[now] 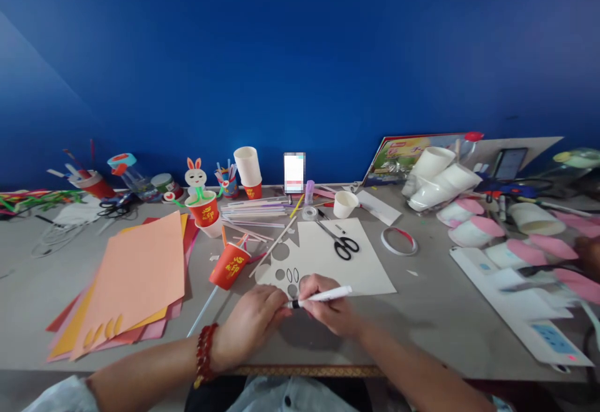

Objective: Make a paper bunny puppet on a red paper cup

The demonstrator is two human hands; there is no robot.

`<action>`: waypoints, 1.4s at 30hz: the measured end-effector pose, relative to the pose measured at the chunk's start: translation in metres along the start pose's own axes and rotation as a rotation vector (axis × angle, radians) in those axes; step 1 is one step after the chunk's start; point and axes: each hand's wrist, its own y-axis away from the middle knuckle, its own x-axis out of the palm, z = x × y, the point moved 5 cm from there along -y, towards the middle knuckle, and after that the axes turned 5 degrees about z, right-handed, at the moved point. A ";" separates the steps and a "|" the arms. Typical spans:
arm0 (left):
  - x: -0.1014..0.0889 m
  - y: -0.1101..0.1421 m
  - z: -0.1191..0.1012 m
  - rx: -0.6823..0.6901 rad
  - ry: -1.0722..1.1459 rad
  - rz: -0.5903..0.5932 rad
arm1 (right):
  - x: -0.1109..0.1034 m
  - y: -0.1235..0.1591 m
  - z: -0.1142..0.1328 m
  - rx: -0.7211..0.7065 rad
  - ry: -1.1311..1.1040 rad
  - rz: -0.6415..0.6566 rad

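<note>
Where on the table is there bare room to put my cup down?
Bare grey table lies right of the right hand, between the white sheet and the table's near edge. Another patch lies left of the coloured paper stack. The back row by the straws is crowded.

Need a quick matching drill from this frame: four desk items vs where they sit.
Things:
1. scissors
2. white marker
3. tape ring
4. orange paper stack

Places:
A. left side of the table
B. in the right hand
C. lying on the white sheet
D. on bare table, right of the white sheet

Pairs: 1-C, 2-B, 3-D, 4-A
</note>
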 end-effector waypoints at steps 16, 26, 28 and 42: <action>-0.013 -0.017 0.007 -0.021 -0.122 -0.116 | -0.030 -0.021 0.005 0.019 0.230 -0.100; 0.008 0.003 0.025 -0.091 -0.241 0.018 | -0.041 -0.087 -0.052 0.217 1.261 0.197; 0.010 0.003 0.022 -0.097 -0.243 0.053 | -0.041 -0.088 -0.055 0.243 1.264 0.170; 0.023 -0.006 0.024 -0.116 -0.268 0.164 | -0.060 -0.052 -0.050 0.108 1.113 0.239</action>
